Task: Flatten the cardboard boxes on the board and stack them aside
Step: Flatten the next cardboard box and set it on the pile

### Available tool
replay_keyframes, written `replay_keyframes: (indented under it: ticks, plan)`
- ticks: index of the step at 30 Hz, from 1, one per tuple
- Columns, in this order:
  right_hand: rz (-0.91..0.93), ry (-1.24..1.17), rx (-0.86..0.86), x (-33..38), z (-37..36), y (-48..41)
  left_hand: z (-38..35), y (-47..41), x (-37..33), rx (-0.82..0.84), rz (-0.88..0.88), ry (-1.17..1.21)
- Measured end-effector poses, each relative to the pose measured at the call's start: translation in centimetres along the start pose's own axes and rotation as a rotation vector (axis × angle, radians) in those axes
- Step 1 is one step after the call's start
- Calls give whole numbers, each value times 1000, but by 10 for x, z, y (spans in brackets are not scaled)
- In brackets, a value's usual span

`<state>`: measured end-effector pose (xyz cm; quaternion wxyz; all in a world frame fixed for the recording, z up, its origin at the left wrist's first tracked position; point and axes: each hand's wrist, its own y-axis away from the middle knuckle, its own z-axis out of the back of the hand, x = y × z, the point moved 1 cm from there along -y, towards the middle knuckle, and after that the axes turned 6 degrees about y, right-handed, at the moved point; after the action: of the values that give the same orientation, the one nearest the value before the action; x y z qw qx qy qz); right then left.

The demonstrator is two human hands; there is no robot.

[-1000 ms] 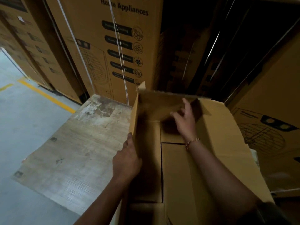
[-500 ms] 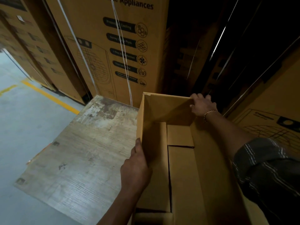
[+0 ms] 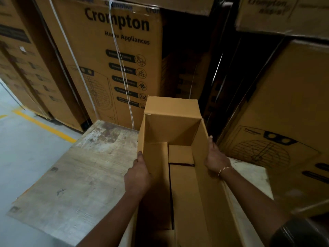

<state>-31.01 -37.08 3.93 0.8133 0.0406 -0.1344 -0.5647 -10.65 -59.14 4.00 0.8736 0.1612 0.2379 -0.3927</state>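
Plain tan box (image 3: 170, 129), mottled grey board (image 3: 71, 184), yellow line (image 3: 44, 125) on floor (image 3: 21, 154).

Your box (image 3: 170, 129) is plain brown corrugated cardboard, matt and smooth. The board (image 3: 80, 175) under it looks like pale wood-grain laminate, worn and blotchy at the far end (the finish seems scuffed off there). The cartons (image 3: 99, 50) behind are printed matt cardboard, bound with glossy white plastic straps (image 3: 122, 68). The floor (image 3: 21, 157) is smooth grey concrete; your bracelet (image 3: 224, 169) glints like metal.

The tall carton (image 3: 114, 65) reads "Crompton Home Appliances"; its smaller feature labels seem too blurred to read.
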Motion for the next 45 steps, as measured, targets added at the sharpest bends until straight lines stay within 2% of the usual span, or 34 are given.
replay_keyframes:
  ticks: [6,9,11,15,18,22,25,29,31,35,40,43,45]
  plan:
    - [50,-154,109,-48,-23,160,25,29,10,119,20,-29]
    - [45,-172,232,-68,-31,227,20,93,22,183,38,16]
    - [-9,-168,294,-75,-46,263,11,149,38,213,97,127]
    - [-171,-474,258,-77,-64,308,-7,239,75,239,256,353]
    - [-190,-602,205,-75,-59,319,-6,255,74,126,375,411]
    - [-165,-552,142,-80,-54,325,6,252,55,81,410,437]
    - [-167,-531,54,-75,-8,350,12,250,42,103,364,515]
    - [-192,-340,-45,-72,46,375,-2,239,29,219,267,823]
    - [-201,-196,-87,-59,61,383,-20,225,34,291,254,891]
    - [-55,83,-122,3,69,386,-49,191,67,374,305,773]
    - [71,151,-201,89,54,355,-13,181,91,313,348,664]
    - [132,171,-256,125,45,341,29,182,79,327,360,1006]
    - [164,150,-292,143,43,334,55,177,68,436,278,1142]
